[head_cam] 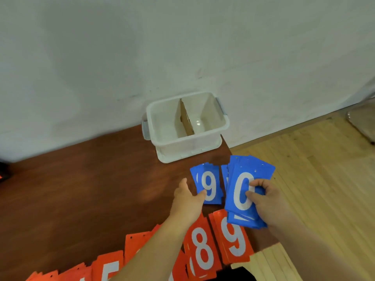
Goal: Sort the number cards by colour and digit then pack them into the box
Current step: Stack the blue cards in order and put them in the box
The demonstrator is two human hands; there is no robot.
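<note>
Nearest the camera, a row of flat red plastic number cards (142,254) with white digits runs along the near edge of the dark reddish-brown wooden table (85,189). The red 9 pile (233,240) lies at the right end of the row, the red 8 pile (200,252) just beside it on the left, and a red 5 pile (107,268) sits further left; the digits between are hidden under the person's left forearm.

Beyond the red row, the left hand (188,201) is loosely open, palm down, and its fingertips touch the lower left edge of a small pile of blue 9 cards (209,185) lying flat on the table. It is not closed around the pile.

The right hand (265,201) grips a fanned stack of blue cards (246,191) with a white 0 on top, thumb pressed across the face and fingers curled behind. This stack is raised above the table's right edge, just beside the blue 9 pile, and its lower end overlaps the top of the red 9 pile in the picture. More blue cards seem to lie behind the held stack, though this is unclear.

Further back, a white plastic storage box (188,147) with grey side handles stands on the table's far right corner against the pale wall (142,47). A cardboard divider (185,120) splits it into two compartments, neither holding cards. Light wooden flooring (314,169) shows to the right.
</note>
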